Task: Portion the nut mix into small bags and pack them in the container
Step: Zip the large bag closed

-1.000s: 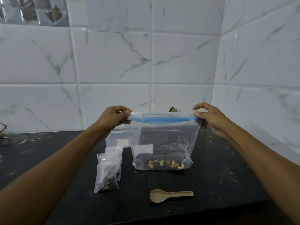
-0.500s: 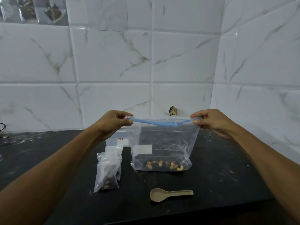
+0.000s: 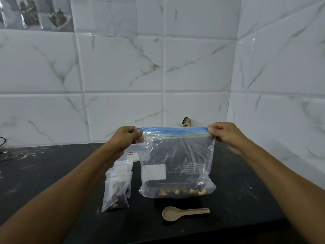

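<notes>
A black counter point(image 3: 52, 173), speckled with pale marks, meets white marble-look wall tiles point(image 3: 123, 67) at its back edge. Clear plastic sheets point(image 3: 35, 13) hang in the wall's upper left corner. A dark cable point(image 3: 2, 140) shows at the counter's far left edge.

We see bare surface point(image 3: 52, 166) left and right of the big bag point(image 3: 177, 166). The small bags point(image 3: 117, 191) crowd its left side, the spoon point(image 3: 184, 212) lies in front, and the container point(image 3: 131, 155) stands behind.
</notes>
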The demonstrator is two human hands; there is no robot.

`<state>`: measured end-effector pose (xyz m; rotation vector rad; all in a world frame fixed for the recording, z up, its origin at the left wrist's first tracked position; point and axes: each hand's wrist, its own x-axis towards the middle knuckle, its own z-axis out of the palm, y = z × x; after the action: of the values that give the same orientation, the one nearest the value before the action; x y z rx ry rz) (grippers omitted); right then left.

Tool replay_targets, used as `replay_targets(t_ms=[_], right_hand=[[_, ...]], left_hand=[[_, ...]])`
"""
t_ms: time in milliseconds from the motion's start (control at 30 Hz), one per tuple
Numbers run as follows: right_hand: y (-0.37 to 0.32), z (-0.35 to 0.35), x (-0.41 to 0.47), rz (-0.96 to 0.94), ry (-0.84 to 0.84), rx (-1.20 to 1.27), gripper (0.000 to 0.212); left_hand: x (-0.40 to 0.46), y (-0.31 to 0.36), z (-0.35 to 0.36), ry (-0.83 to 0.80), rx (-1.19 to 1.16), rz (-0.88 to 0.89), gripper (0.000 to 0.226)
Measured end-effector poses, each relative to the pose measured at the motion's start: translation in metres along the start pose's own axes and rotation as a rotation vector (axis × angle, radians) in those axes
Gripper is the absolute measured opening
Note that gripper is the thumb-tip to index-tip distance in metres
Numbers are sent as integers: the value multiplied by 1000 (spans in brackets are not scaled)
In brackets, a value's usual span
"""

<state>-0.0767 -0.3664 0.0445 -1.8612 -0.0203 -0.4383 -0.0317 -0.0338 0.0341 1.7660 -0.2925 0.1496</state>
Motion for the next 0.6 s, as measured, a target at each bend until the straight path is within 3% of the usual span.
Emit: replay_targets(t_ms=[267, 500, 600], right_hand=[[9, 3, 0, -36, 96, 19, 16], [19, 7, -2, -30, 2, -79, 31], [17, 5, -2, -9, -72, -47, 24]], left_hand=[[-2, -2, 6, 57, -123, 63, 13], [-9, -10, 6, -6, -27, 62, 24], [-9, -11, 5, -22, -60, 42, 29]])
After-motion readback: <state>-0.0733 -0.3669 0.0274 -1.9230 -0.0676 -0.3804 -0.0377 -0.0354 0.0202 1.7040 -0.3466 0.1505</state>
